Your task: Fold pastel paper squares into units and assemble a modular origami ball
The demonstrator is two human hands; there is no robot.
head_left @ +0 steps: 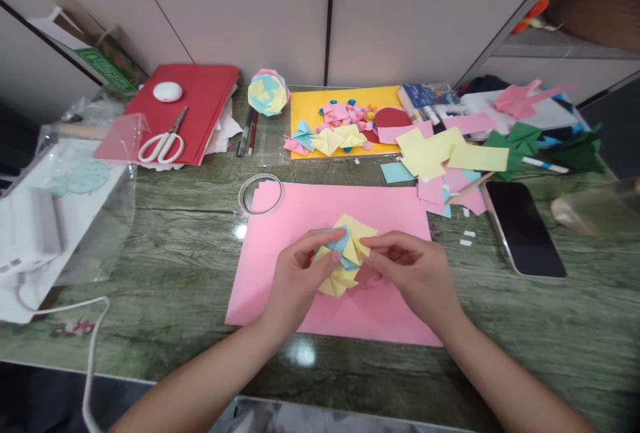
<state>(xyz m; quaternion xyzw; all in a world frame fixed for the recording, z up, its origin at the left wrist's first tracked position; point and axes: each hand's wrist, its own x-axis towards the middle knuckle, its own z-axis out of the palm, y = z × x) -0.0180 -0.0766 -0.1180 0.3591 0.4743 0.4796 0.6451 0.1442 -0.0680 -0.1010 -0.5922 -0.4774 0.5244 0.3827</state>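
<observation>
Between my hands is a folded paper piece [346, 252] made of yellow and light blue origami units, held just above a pink sheet [400, 316]. My left hand [297, 273] pinches its left and middle part, with the thumb and index finger over the blue fold. On the other side, my right hand [413, 263] grips a yellow fold at the right edge between thumb and index finger. The fingers hide parts of the paper. A roll of tape [261, 176] rests over the pink sheet's upper left corner.
White-handled scissors [163, 145] lie on a red folder [200, 100] at left. A finished paper ball [269, 92] stands at the back. Origami pieces cover a yellow sheet [305, 100]. Loose yellow notes [430, 152] and a phone [525, 228] are at right. A white cable [97, 326] hangs over the front edge.
</observation>
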